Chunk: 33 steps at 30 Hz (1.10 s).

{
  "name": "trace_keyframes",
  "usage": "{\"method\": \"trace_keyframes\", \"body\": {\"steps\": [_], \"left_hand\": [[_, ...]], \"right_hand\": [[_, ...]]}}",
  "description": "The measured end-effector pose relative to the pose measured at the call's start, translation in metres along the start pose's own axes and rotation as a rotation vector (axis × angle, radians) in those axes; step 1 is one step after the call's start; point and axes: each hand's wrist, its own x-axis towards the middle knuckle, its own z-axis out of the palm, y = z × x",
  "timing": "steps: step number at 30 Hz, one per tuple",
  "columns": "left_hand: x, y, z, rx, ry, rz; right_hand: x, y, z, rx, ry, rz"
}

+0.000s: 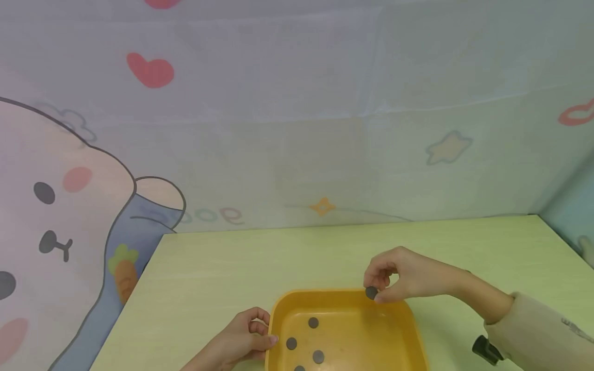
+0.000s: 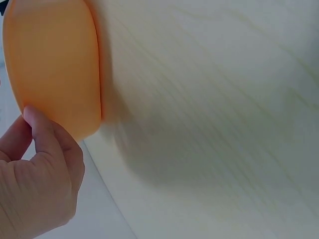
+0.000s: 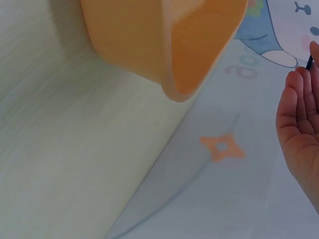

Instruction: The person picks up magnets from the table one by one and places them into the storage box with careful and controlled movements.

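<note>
Four dark discs [image 1: 313, 322] show inside the yellow tray [image 1: 366, 350], toward its nine o'clock, in the head view; my right hand [image 1: 408, 273] pinches another disc [image 1: 371, 292] at the tray's one o'clock, and my left hand [image 1: 241, 336] grips the tray at nine. In the left wrist view that grip is a thumb-and-finger pinch; holding it firm should steady the tray. In the right wrist view the pinched disc is edge-on at two o'clock; a light fingertip hold should let it release cleanly.

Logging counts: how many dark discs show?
5: one disc in the right hand, four discs in the left half of the yellow tray, the nearest cut off; more may be hidden.
</note>
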Motion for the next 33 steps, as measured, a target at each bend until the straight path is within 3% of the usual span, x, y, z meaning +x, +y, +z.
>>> {"method": "trace_keyframes", "body": {"steps": [11, 33], "left_hand": [[-0.001, -0.003, 0.000, 0.005, -0.013, -0.018], [0.002, -0.001, -0.001, 0.002, -0.007, 0.004]], "right_hand": [[0.013, 0.001, 0.007, 0.036, -0.020, -0.029], [0.037, 0.003, 0.025, 0.131, -0.056, -0.022]]}}
